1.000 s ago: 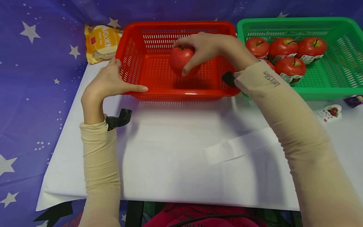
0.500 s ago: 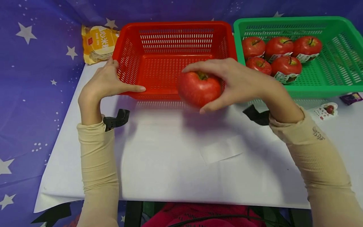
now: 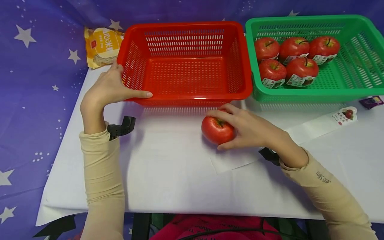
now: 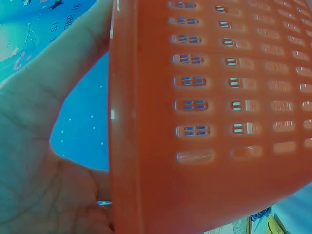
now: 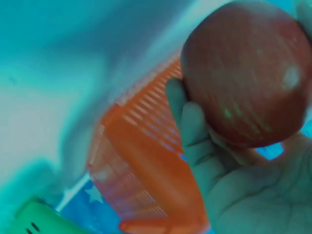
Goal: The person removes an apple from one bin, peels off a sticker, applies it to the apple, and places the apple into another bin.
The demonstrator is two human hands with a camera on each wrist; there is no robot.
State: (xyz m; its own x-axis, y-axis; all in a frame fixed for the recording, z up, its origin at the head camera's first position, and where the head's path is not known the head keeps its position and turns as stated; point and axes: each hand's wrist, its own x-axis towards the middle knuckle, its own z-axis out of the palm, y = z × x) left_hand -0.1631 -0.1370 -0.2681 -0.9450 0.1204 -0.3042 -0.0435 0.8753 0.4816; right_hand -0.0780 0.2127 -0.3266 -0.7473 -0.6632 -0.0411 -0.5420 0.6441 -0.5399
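Observation:
My right hand (image 3: 244, 128) grips a red apple (image 3: 216, 130) low over the white table, with fingers on its far side and the thumb on its near side. In the right wrist view, the bare skin of this apple (image 5: 248, 73) shows between the fingers and the palm. My left hand (image 3: 103, 86) holds the near left corner of a red plastic basket (image 3: 192, 97), its thumb stretched along the front rim. The left wrist view shows the slotted basket wall (image 4: 204, 185) close up; the fingertips are hidden behind the rim.
A green basket (image 3: 324, 95) stands against the red one's right side, holding several apples (image 3: 301, 71) with paper bands. A white label strip (image 3: 312, 130) runs under my right wrist. A yellow food bag (image 3: 103, 46) lies at back left, a small purple packet (image 3: 371, 102) at far right.
My right hand has lifted the apple out of the red basket and brought it toward me, down over the table in front. The left hand has stayed at the basket corner.

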